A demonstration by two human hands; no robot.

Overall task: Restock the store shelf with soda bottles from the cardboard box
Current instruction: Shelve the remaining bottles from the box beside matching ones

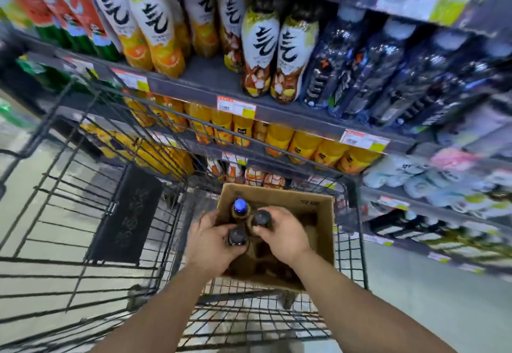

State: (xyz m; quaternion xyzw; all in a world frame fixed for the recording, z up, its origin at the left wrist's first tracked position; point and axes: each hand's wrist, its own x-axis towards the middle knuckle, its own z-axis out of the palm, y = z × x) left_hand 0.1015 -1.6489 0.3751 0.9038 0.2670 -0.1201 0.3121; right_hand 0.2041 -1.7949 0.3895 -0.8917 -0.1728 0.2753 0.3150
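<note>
Three bottles (pixel 240 210) upright in cardboard box (pixel 322 230) inside cart (pixel 350 244); left hand (pixel 209 244) gripping one bottle top, right hand (pixel 282 232) gripping another.

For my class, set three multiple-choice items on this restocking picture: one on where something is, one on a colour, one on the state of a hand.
1. Where does the cardboard box stand?
A. on the floor
B. in the wire cart
C. on a shelf

2. What colour is the cap of the farthest bottle in the box?
A. blue
B. red
C. white

3. What is the right hand doing?
A. hanging idle
B. pushing the cart
C. gripping a dark-capped bottle

Answers: 1 B, the cart's wires surround the box. 2 A, its cap shows blue. 3 C, its fingers curl round the bottle top; the left hand grips another bottle.
</note>
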